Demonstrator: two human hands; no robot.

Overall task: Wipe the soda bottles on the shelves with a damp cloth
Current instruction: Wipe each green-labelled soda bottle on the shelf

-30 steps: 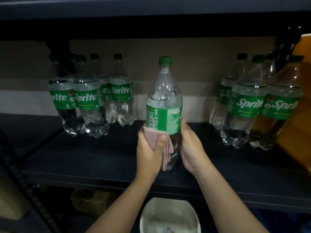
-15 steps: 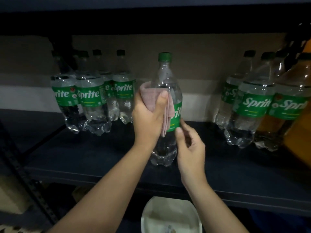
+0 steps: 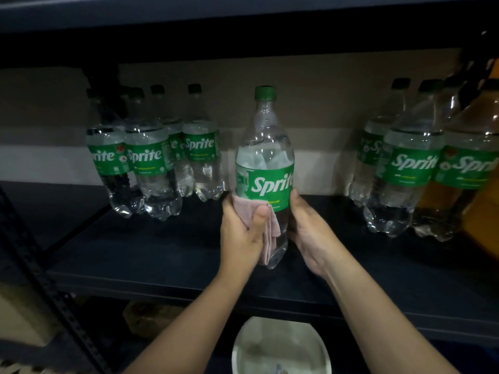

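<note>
Upright, bottle (image 3: pixel 266 157) between hands: left (image 3: pixel 241 233), right (image 3: pixel 307 233).

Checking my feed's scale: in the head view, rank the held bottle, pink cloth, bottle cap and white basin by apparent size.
1. Held bottle, largest.
2. White basin, cut off by the frame edge and nearer the camera, so unsure.
3. Pink cloth, partly hidden under the left hand.
4. Bottle cap, smallest.

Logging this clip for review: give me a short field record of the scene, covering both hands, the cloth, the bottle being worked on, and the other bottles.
left hand: presses the pink cloth against the lower body of the centre bottle
right hand: grips the centre bottle's lower right side
centre bottle: upright, green cap on, label facing the camera
other bottles: group at left, group at right
shelf: dark
below shelf: white basin
</note>
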